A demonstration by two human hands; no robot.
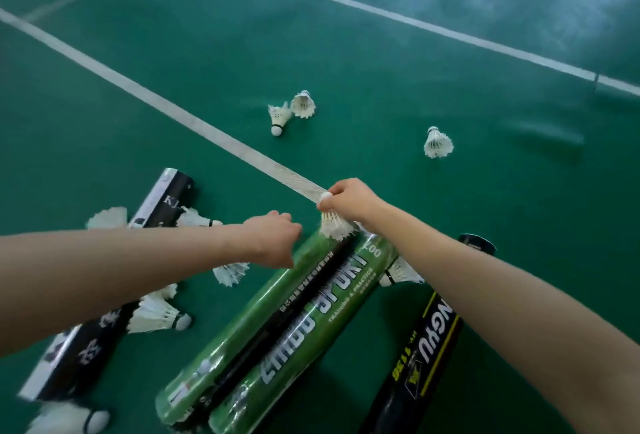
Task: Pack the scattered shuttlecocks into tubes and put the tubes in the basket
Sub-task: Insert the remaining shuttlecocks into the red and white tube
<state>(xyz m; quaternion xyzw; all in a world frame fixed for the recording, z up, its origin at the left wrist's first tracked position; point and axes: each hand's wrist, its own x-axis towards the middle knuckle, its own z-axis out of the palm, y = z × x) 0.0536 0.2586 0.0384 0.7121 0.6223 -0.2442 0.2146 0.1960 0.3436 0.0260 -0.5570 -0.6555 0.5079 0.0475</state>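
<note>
Two green tubes (277, 329) lie side by side on the court floor, far ends pointing away from me. My right hand (346, 199) pinches a white shuttlecock (334, 225) by its cork, feathers at the far mouth of the green tubes. My left hand (277, 238) hovers with curled fingers at the left tube's far end; whether it touches the tube I cannot tell. Several loose shuttlecocks lie around: a pair (292, 111) further out, one (437, 143) at the right, others (156, 316) near my left forearm.
A black and white tube (162, 205) lies at the left, a second such tube (76, 354) nearer me. A black and yellow tube (422, 347) lies under my right forearm. White court lines (156, 101) cross the green floor. No basket is in view.
</note>
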